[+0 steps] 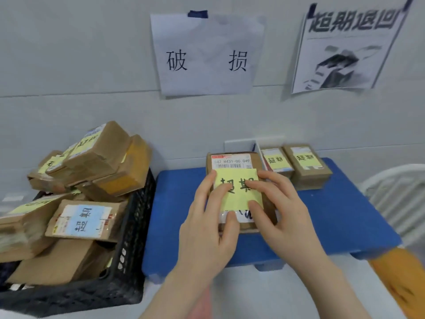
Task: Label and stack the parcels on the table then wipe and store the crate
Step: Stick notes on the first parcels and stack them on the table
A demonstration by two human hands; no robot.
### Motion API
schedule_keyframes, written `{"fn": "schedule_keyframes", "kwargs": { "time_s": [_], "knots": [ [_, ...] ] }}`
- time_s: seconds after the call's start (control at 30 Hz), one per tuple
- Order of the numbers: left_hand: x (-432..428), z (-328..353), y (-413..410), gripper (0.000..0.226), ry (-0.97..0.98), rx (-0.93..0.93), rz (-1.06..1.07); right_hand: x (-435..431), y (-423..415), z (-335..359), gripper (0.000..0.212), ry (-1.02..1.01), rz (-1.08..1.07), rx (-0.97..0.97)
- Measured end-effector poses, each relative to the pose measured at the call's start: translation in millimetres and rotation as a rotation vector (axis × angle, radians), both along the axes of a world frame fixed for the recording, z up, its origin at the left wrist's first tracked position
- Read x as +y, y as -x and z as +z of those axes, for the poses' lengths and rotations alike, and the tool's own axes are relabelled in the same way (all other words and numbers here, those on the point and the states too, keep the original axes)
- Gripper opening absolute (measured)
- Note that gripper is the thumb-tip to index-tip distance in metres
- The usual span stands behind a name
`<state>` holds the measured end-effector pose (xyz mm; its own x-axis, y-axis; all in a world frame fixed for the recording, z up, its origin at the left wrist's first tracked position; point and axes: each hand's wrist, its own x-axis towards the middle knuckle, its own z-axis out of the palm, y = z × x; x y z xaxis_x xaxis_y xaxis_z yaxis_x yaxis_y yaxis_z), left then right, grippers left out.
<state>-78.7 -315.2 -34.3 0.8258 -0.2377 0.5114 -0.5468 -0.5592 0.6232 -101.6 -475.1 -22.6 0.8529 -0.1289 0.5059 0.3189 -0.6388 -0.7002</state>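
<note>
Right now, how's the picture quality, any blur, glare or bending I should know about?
Head view: the light is soft and even, with no hard shadows or strong glare; the yellow label under the left hand and right hand reads clearly, while the poster at upper right is smeared; wide-angle bending tilts the edges, and the lower corners go soft.

Both hands press yellow sticky label (239, 192) onto cardboard parcel (236, 162) on blue table (333, 215): left hand (207, 224) and right hand (278, 210) flat on top. Two labelled parcels (296, 164) behind. Black crate (131, 261) at left, heaped with parcels.
</note>
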Motion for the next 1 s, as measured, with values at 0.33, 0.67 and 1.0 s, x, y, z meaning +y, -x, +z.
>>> {"fn": "schedule_keyframes", "kwargs": {
  "time_s": [0.33, 0.67, 1.0],
  "knots": [
    [-160.3, 9.1, 45.5, 0.048, 0.074, 0.009, -0.03, -153.9, 53.4, 9.0, 0.034, 0.037, -0.049, -0.025],
    [-240.7, 7.3, 35.3, 0.045, 0.035, 0.029, -0.092, -232.4, 50.1, -0.4, 0.035, -0.047, -0.087, 0.004],
    [-305.3, -11.3, 2.0, 0.046, -0.034, 0.061, -0.219, -291.7, 34.3, -26.1, 0.03, -0.03, -0.228, 0.053]
  ]
}}
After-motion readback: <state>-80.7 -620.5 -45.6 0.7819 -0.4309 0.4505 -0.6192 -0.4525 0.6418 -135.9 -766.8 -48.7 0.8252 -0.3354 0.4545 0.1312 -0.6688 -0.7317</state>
